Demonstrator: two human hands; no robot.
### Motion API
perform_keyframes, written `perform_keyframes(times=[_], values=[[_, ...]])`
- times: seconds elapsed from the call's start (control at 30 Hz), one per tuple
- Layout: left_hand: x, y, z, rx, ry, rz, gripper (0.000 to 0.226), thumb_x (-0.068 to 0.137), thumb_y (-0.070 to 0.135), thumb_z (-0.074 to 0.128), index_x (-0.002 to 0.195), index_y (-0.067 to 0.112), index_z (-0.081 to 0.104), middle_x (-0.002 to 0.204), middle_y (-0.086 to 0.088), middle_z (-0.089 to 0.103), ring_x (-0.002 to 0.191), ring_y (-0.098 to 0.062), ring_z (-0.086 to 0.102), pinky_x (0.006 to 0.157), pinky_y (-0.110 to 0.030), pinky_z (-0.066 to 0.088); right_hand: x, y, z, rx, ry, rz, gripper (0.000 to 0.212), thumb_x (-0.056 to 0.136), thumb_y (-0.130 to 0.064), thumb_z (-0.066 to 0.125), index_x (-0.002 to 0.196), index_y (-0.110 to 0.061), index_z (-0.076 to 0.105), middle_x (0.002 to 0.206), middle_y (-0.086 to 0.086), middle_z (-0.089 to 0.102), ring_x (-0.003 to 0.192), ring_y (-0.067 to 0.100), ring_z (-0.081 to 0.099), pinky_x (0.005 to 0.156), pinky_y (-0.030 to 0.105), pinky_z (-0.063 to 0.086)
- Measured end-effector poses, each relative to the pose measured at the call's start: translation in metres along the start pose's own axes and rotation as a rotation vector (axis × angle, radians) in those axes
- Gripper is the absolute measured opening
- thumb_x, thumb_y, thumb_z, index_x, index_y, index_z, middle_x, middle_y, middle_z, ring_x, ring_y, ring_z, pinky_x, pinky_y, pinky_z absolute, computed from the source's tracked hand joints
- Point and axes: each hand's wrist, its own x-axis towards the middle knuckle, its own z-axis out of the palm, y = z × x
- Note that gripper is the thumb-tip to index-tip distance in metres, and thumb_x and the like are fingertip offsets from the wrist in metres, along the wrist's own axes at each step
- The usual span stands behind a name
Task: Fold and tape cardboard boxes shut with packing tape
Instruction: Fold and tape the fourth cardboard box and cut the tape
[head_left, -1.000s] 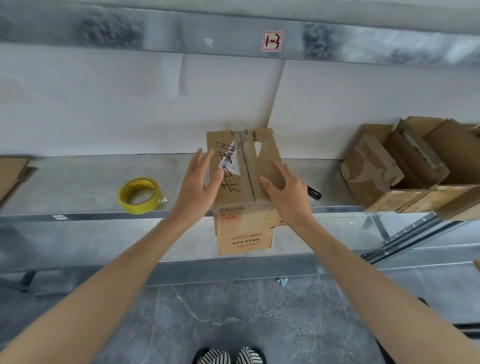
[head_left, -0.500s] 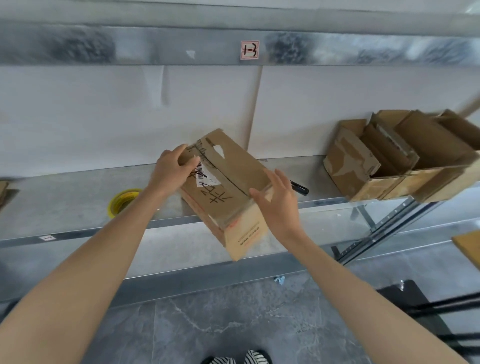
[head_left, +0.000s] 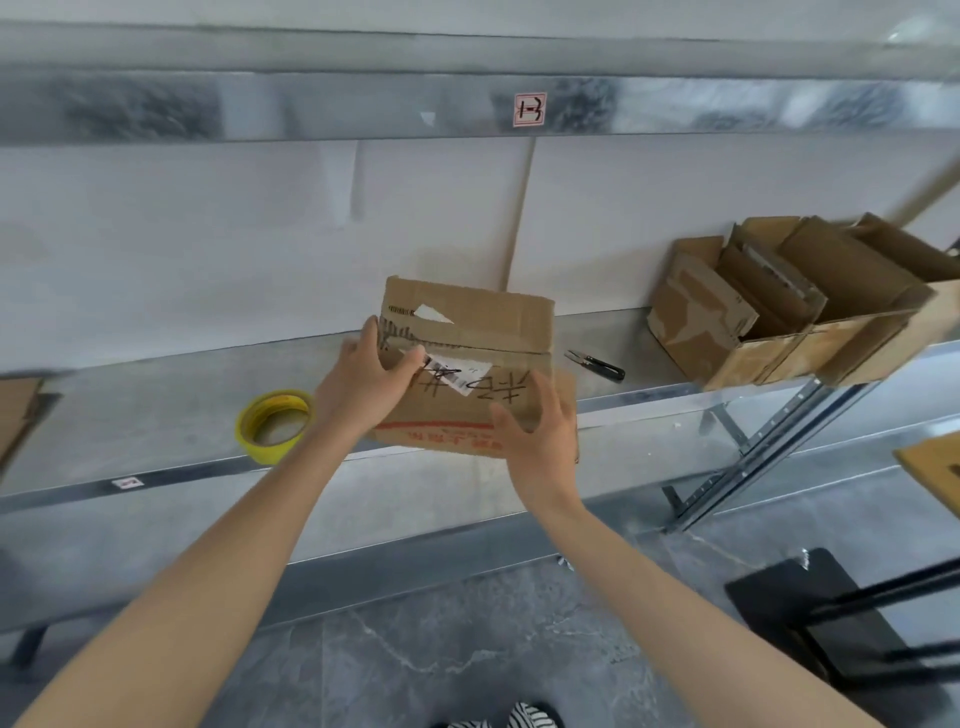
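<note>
- Box (head_left: 467, 358) at the front edge of the shelf (head_left: 156, 415), about mid-length, top face tipped toward the camera; resting on the shelf or lifted off it, cannot tell.
- Long axis left to right, parallel to the shelf's front edge; seam between the closed top flaps on the same line, old label scraps across it.
- Left hand (head_left: 363, 384) gripping the box's left end, thumb pressed on top at the seam, fingers wrapped behind.
- Right hand (head_left: 540, 441) spread, fingers straight, laid against the near right corner just off the shelf's front edge; pinching nothing.
- Box between the two hands, one at each end of the long axis.
- Yellow tape roll (head_left: 274, 425) flat on the shelf near its front edge, toward the left end; apart from the box, just beside the left wrist.
- Likely next: tape along the seam, so a left-to-right pull; left hand clearly nearer the roll, right hand better placed for steadying.
- Black-handled snips (head_left: 595, 364) on the shelf further right, nearer the right hand.
- Open boxes (head_left: 779, 312) at the shelf's right end, well apart.
</note>
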Motion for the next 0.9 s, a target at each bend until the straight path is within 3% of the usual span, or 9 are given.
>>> perform_keyframes(times=[0.1, 0.2, 0.4, 0.53, 0.6, 0.67, 0.73, 0.8, 0.9], values=[[-0.015, -0.002, -0.001, -0.134, -0.057, -0.028, 0.063, 0.087, 0.063, 0.044, 0.139, 0.031, 0.03, 0.127, -0.004, 0.057, 0.115, -0.032, 0.055, 0.092, -0.044, 0.046, 0.011, 0.001, -0.002, -0.011, 0.082, -0.039, 0.053, 0.09, -0.039, 0.058, 0.139, -0.033, 0.038, 0.13, 0.0, 0.039, 0.119, 0.026, 0.045, 0.1, 0.047, 0.044], [-0.031, 0.002, -0.004, -0.271, -0.027, -0.038, 0.058, 0.089, 0.058, 0.048, 0.136, 0.026, 0.033, 0.124, -0.003, 0.059, 0.112, -0.032, 0.056, 0.092, -0.044, 0.046, 0.027, -0.013, -0.008, -0.018, 0.09, -0.082, 0.053, 0.09, -0.037, 0.058, 0.14, -0.028, 0.041, 0.129, 0.002, 0.039, 0.118, 0.027, 0.046, 0.099, 0.047, 0.045], [-0.063, 0.013, 0.0, -0.577, 0.055, -0.066, 0.07, 0.075, 0.057, 0.051, 0.134, 0.027, 0.028, 0.126, 0.002, 0.056, 0.111, -0.024, 0.057, 0.096, -0.047, 0.046, 0.07, -0.045, -0.022, -0.096, -0.069, -0.21, 0.056, 0.087, -0.031, 0.065, 0.138, -0.025, 0.044, 0.125, -0.002, 0.036, 0.112, 0.018, 0.048, 0.091, 0.032, 0.048], [-0.08, 0.014, 0.016, -0.792, 0.071, -0.113, 0.068, 0.066, 0.053, 0.055, 0.127, 0.048, 0.024, 0.126, 0.005, 0.054, 0.109, -0.022, 0.06, 0.087, -0.051, 0.052, 0.085, -0.048, -0.019, -0.123, -0.163, -0.228, 0.059, 0.086, -0.024, 0.066, 0.139, -0.019, 0.042, 0.143, 0.006, 0.026, 0.11, 0.013, 0.043, 0.079, 0.015, 0.041], [-0.088, 0.018, 0.024, -0.872, 0.087, -0.139, 0.065, 0.072, 0.045, 0.058, 0.127, 0.049, 0.022, 0.121, 0.006, 0.056, 0.104, -0.024, 0.063, 0.084, -0.05, 0.055, 0.085, -0.045, -0.01, -0.134, -0.17, -0.213, 0.062, 0.084, -0.025, 0.068, 0.138, -0.021, 0.04, 0.15, 0.006, 0.018, 0.118, 0.018, 0.042, 0.09, 0.025, 0.043], [-0.09, 0.028, 0.031, -0.967, 0.063, -0.154, 0.067, 0.083, 0.03, 0.06, 0.137, 0.036, 0.021, 0.117, 0.001, 0.058, 0.098, -0.026, 0.066, 0.081, -0.048, 0.057, 0.079, -0.039, 0.005, -0.141, -0.185, -0.219, 0.061, 0.079, -0.027, 0.071, 0.133, -0.024, 0.043, 0.146, 0.004, 0.024, 0.121, 0.022, 0.042, 0.1, 0.04, 0.042], [-0.088, 0.039, 0.039, -0.987, 0.065, -0.104, 0.071, 0.079, 0.03, 0.062, 0.137, 0.039, 0.024, 0.122, 0.0, 0.058, 0.102, -0.024, 0.065, 0.084, -0.046, 0.056, 0.07, -0.029, 0.02, -0.127, -0.205, -0.203, 0.06, 0.078, -0.026, 0.071, 0.132, -0.021, 0.046, 0.144, 0.005, 0.03, 0.124, 0.026, 0.04, 0.104, 0.045, 0.039], [-0.085, 0.045, 0.041, -0.946, 0.081, -0.109, 0.072, 0.072, 0.035, 0.061, 0.134, 0.044, 0.025, 0.125, -0.004, 0.057, 0.108, -0.025, 0.061, 0.092, -0.046, 0.052, 0.065, -0.021, 0.026, -0.098, -0.209, -0.156, 0.057, 0.083, -0.026, 0.068, 0.134, -0.016, 0.045, 0.143, 0.006, 0.034, 0.127, 0.025, 0.038, 0.106, 0.039, 0.036], [-0.078, 0.036, 0.037, -0.837, 0.185, -0.12, 0.059, 0.078, 0.024, 0.059, 0.13, 0.031, 0.032, 0.124, -0.001, 0.054, 0.113, -0.02, 0.054, 0.099, -0.041, 0.045, 0.069, -0.016, 0.025, -0.075, -0.227, -0.133, 0.056, 0.088, -0.026, 0.064, 0.138, -0.014, 0.042, 0.142, 0.004, 0.035, 0.129, 0.02, 0.036, 0.101, 0.027, 0.033]])
